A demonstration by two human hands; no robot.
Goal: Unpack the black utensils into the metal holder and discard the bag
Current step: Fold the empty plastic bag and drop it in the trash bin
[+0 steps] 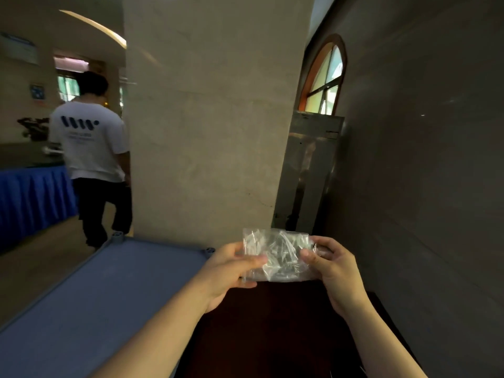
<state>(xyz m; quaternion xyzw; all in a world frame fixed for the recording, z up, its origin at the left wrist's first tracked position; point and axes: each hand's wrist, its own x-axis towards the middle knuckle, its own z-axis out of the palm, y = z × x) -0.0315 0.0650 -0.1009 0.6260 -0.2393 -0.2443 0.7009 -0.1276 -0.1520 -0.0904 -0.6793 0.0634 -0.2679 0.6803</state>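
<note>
At the frame's five o'clock, the left hand [231, 264] and right hand [331, 264] pinch opposite ends of a crumpled clear plastic bag [276, 255] above a dark surface [261, 328], a blue-grey tray [103, 290] at eight o'clock.

Pale stone pillar [215, 118]; arched window [324, 77] behind; blue-skirted table [30, 195] left; dim light

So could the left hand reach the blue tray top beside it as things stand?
Probably yes: the blue tray top lies bare just beside the left hand, though that hand grips the clear bag with the right hand.
</note>
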